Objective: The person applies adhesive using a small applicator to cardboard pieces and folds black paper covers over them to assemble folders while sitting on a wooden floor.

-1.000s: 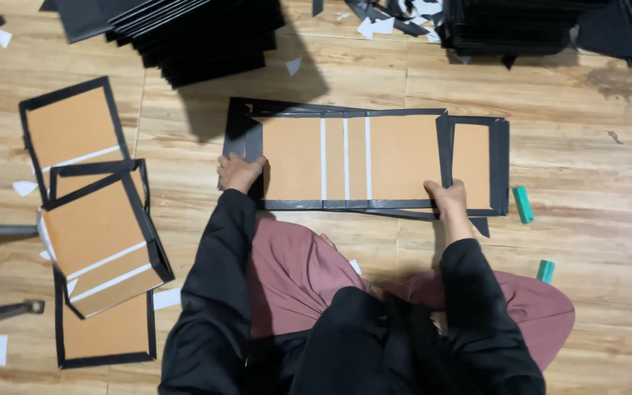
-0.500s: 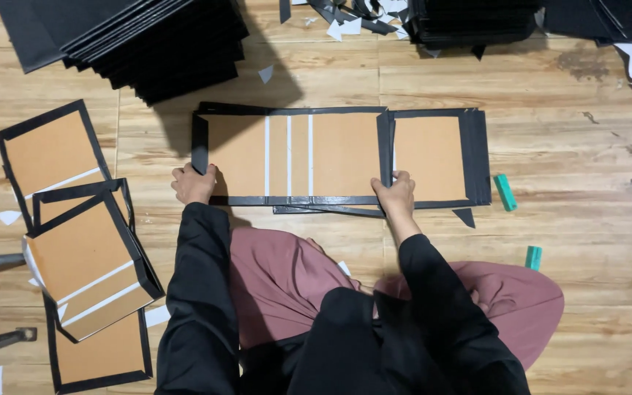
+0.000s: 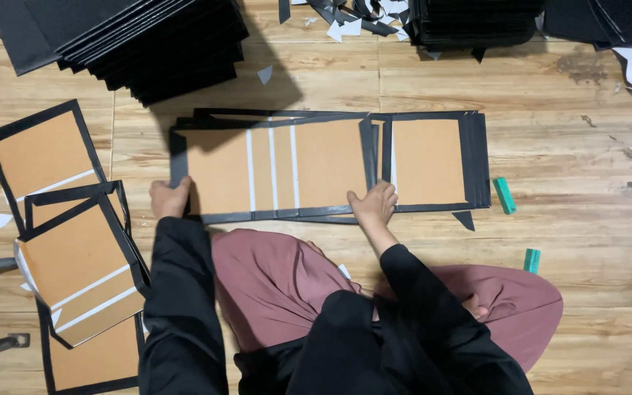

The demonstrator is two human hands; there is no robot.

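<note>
Setting: wooden plank floor [image 3: 572, 241] seen from above, with a person seated on it in black sleeves and maroon trousers.
Left hand: left hand [image 3: 170, 199] rests on the lower left corner of the book cover [image 3: 272, 167], fingers curled over the black edge there, gripping the corner.
Right hand: right hand [image 3: 373, 205] lies flat with its fingers spread on the lower right edge of the same cover, pressing down rather than grasping.
Book cover: brown board panels with white gaps between them and a black border, lying flat and opened out on the floor just in front of the person's knees, between the two hands.
Beneath it: further covers of the same kind lie stacked under and beside it; one brown panel [image 3: 427, 162] shows to the right, its black rim reaching past the right hand.
Finished pile: several covers [image 3: 74, 263] lie overlapping near the left edge of the floor, beside the left sleeve, some tilted.
Black sheets: one thick stack of black sheets [image 3: 162, 40] sits at the far left, another dark stack [image 3: 477, 22] at the far right.
Small items: two green sticks [image 3: 505, 195] lie on the floor to the right of the covers, well apart from the right hand.
Scraps: white paper scraps [image 3: 265, 74] are scattered over the planks.
</note>
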